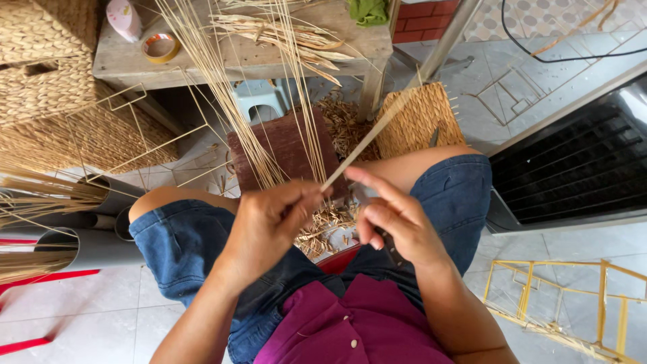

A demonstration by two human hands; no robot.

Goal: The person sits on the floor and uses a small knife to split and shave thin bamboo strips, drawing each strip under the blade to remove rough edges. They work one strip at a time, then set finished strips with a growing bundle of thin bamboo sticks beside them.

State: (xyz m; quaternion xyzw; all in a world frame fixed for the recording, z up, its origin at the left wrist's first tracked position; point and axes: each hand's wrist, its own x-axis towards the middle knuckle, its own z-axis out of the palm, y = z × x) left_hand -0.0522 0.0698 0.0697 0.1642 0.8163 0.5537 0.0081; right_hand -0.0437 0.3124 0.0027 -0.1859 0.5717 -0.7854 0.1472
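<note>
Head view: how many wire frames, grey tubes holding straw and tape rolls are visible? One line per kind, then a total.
Wire frames: 2, a bare one on the left and a yellow one on the floor at right.
Grey tubes: 2, upper and lower.
Tape rolls: 1.
Total: 5

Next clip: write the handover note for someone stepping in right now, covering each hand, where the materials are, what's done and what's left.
Left hand: closed on a bundle of straw strands that fans up toward the wooden bench.
Right hand: pinching one flat strand, pulled out to the right.
Materials: more straw in grey tubes at left; a woven mat and scraps on the floor ahead.
Done: one strand separated.
Left: the rest of the bundle remains unsorted.
</note>
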